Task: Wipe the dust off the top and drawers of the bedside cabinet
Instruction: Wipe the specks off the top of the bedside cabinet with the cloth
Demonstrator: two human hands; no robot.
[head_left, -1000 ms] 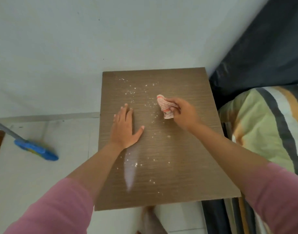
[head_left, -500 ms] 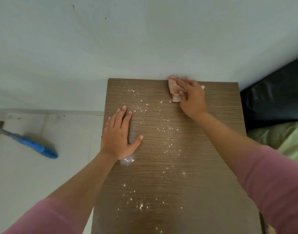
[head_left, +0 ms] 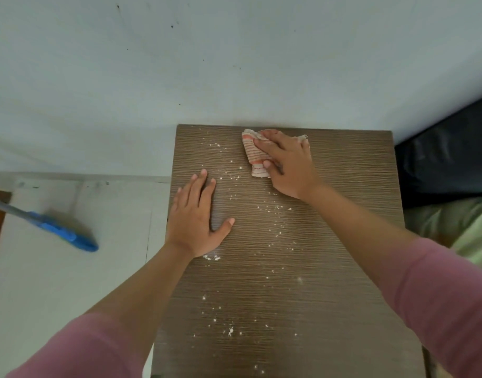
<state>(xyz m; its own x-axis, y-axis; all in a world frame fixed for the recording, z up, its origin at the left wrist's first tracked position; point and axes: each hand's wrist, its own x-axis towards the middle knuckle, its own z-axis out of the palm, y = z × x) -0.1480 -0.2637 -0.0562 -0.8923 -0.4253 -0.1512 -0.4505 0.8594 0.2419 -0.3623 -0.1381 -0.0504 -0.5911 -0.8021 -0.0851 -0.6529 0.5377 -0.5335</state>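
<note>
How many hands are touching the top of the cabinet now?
2. The left hand lies flat near the cabinet top's left edge; the right hand presses the striped cloth near the back edge.

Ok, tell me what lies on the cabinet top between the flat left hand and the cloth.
In the head view, only bare wood with scattered white dust specks separates the left hand from the striped cloth under the right hand.

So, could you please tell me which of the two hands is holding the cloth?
The right hand, up by the cabinet top's back edge near the wall, presses the red-striped cloth. The left hand lies flat and empty on the wood.
</note>
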